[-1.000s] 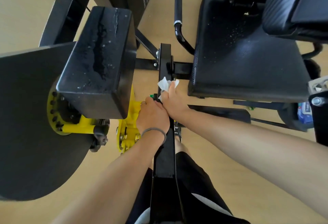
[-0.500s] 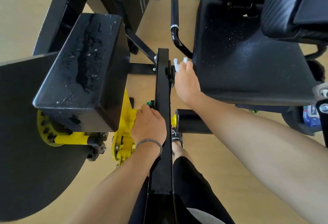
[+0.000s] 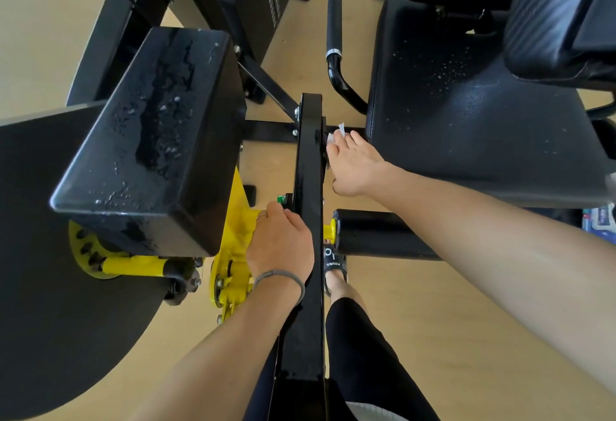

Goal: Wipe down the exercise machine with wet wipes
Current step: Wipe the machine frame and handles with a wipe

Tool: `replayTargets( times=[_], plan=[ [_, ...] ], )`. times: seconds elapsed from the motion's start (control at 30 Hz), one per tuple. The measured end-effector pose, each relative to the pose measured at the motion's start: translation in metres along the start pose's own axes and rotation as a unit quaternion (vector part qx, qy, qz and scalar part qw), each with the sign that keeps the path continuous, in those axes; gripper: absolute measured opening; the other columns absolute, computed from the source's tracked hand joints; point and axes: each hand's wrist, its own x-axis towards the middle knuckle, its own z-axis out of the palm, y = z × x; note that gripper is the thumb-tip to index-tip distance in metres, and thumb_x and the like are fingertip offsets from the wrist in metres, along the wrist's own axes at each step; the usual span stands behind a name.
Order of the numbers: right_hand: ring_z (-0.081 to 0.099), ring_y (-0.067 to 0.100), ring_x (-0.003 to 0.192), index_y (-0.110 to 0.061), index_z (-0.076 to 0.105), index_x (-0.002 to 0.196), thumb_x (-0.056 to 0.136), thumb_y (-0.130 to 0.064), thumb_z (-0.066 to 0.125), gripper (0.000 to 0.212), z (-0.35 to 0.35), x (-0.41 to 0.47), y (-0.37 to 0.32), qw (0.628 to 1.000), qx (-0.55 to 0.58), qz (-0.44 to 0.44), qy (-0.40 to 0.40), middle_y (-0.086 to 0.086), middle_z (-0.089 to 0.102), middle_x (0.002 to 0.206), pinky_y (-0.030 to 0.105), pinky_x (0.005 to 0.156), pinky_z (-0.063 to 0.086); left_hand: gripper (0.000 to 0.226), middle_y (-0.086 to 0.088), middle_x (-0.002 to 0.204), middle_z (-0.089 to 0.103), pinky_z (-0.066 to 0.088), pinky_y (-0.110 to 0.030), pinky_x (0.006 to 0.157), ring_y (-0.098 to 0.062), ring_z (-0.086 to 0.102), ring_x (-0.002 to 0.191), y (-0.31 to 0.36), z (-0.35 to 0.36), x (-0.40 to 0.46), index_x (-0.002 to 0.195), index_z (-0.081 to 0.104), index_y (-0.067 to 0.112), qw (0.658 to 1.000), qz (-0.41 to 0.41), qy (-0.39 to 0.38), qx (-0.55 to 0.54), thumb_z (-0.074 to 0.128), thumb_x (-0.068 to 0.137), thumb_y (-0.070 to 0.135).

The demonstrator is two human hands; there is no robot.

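A: In the head view, where is the wet wipe?

B: It is under the fingers of the right hand, pressed on the right side of the black upright bar. Only a white corner shows past the fingertips. The fingers look rather straight on it; whether the thumb pinches the wipe, I cannot tell.

A: How does the bar lie?

B: Its long axis runs from near to far, in the middle of the scene.

A: And the left hand?

B: Its fingers are curled around the bar's left edge, beside the yellow bracket.

A: What is around?

B: A wet black pad is at left, the black seat at right, touching the right hand's side, and a foam roller near the wrist. A handle stands farther away.
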Motion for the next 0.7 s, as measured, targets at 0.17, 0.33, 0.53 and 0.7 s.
replayTargets(
  times=[0.17, 0.33, 0.53, 0.7],
  plan=[
    [0.006, 0.038, 0.156, -0.001, 0.015, 0.157, 0.093, -0.035, 0.056, 0.083, -0.005, -0.003, 0.008, 0.999, -0.006, -0.042, -0.007, 0.028, 0.008, 0.166, 0.045, 0.127, 0.007, 0.031, -0.006, 0.102, 0.060, 0.040, -0.030, 0.058, -0.022, 0.058, 0.084, 0.000, 0.000, 0.001, 0.115, 0.053, 0.012, 1.000, -0.003, -0.003, 0.001, 0.028, 0.107, 0.030],
    [0.004, 0.040, 0.155, -0.003, 0.025, 0.156, 0.093, -0.045, 0.055, 0.082, 0.000, -0.003, 0.009, 0.995, -0.072, -0.067, -0.010, 0.028, 0.004, 0.166, 0.048, 0.127, 0.009, 0.031, -0.005, 0.100, 0.059, 0.037, -0.028, 0.055, -0.019, 0.055, 0.080, 0.000, 0.000, 0.001, 0.114, 0.053, 0.012, 1.000, -0.003, 0.001, 0.000, 0.029, 0.107, 0.029],
    [0.004, 0.038, 0.156, -0.002, 0.016, 0.159, 0.092, -0.046, 0.057, 0.090, 0.002, -0.002, 0.008, 0.995, -0.086, -0.048, -0.009, 0.024, 0.003, 0.167, 0.046, 0.127, 0.009, 0.031, -0.005, 0.098, 0.058, 0.036, -0.028, 0.054, -0.019, 0.055, 0.079, 0.000, 0.001, 0.001, 0.113, 0.054, 0.012, 1.000, -0.004, 0.005, 0.000, 0.028, 0.107, 0.030],
    [0.008, 0.039, 0.155, 0.001, 0.015, 0.158, 0.090, -0.053, 0.058, 0.096, 0.006, -0.003, 0.005, 0.993, -0.119, -0.010, 0.002, 0.026, 0.010, 0.166, 0.046, 0.126, 0.008, 0.032, -0.006, 0.101, 0.060, 0.034, -0.027, 0.052, -0.019, 0.054, 0.081, 0.000, 0.001, 0.001, 0.114, 0.054, 0.012, 1.000, -0.007, 0.006, 0.001, 0.028, 0.107, 0.029]
  ],
)
